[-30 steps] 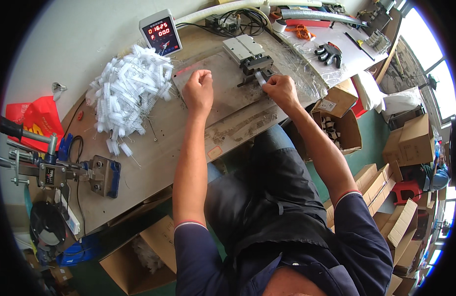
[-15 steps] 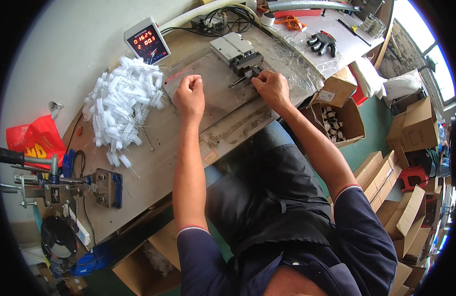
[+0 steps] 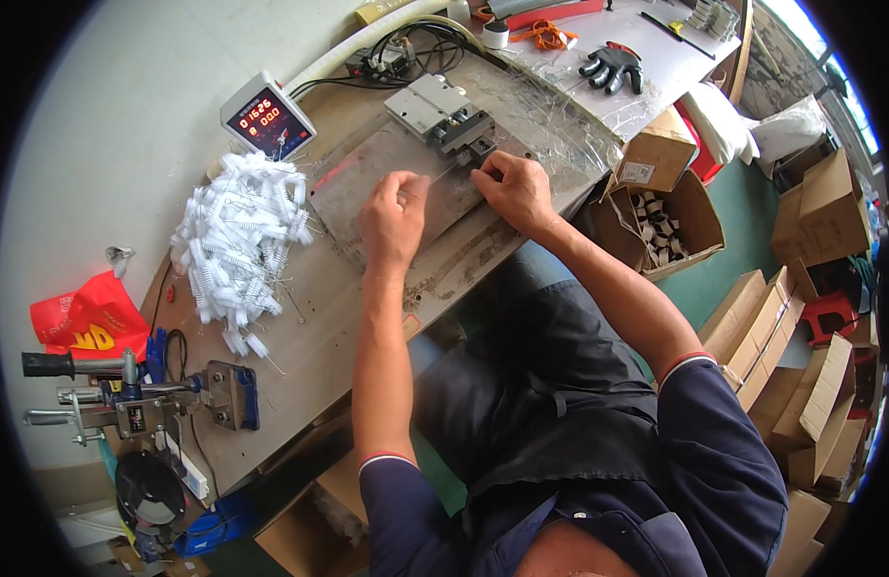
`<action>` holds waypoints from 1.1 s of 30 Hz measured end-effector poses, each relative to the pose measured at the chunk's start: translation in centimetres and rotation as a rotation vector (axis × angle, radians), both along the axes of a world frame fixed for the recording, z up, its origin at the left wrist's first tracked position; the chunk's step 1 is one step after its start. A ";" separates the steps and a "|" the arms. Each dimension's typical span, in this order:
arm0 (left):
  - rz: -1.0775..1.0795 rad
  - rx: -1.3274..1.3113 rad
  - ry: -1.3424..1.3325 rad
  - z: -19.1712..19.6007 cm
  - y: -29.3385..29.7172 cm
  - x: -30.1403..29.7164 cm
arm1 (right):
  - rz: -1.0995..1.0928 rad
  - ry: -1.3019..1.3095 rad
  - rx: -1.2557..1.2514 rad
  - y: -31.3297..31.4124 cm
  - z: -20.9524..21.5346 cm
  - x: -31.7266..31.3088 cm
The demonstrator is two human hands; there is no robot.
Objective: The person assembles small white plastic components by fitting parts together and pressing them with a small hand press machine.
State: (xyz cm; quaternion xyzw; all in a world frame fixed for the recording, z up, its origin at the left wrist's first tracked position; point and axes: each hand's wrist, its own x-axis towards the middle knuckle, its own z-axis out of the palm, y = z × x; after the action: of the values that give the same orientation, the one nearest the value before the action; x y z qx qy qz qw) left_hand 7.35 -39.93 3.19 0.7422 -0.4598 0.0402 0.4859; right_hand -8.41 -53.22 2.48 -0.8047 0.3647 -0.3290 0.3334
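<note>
1. Since it's only a thin wire lead (image 3: pixel 443 175) stretched between both hands, prob very light and springy, bends easy, kinks if forced. Judgement only, too fine to see much.
2. Best grabbed near the ends w/ fingertips, not mid-span, so it stays straight going into the small metal jig (image 3: pixel 451 113).
3. Left hand (image 3: pixel 392 216): fingers curled shut in a pinch on the near end, hovering over the grey metal plate (image 3: pixel 368 188).
4. Right hand (image 3: pixel 514 189): fingers closed too, pinching the far end right up against the jig's front edge; can't tell if the wire's already seated.
5. Looks: pale, hair-thin line, barely visible against the plate. Any body on it hidden by fingers.
6. Nearby: heap of white ribbed parts w/ wire tails (image 3: pixel 241 240) just left of the plate, prob same kind, light and a bit brittle-looking. Digital counter box w/ red digits (image 3: pixel 267 117) behind heap. Open carton of small parts (image 3: pixel 664 219) to the right, off the bench.
</note>
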 end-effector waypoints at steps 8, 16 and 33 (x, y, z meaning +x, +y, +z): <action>0.032 0.164 -0.338 -0.4 -1.6 -1.9 | 0.010 -0.016 -0.011 -0.3 -0.3 -0.2; 0.118 0.169 -0.389 -0.6 -0.6 -2.2 | 0.032 -0.178 0.120 -0.6 -0.4 -0.6; 0.015 -0.241 -0.404 -0.1 0.5 -2.7 | 0.342 -0.536 0.533 -1.8 -0.2 -2.0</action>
State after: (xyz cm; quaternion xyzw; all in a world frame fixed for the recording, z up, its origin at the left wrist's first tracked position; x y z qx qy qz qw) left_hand 4.67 -39.45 3.07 0.6591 -0.5341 0.2461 0.4688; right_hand -10.45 -55.05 2.27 -0.6252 0.1984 -0.3609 0.6630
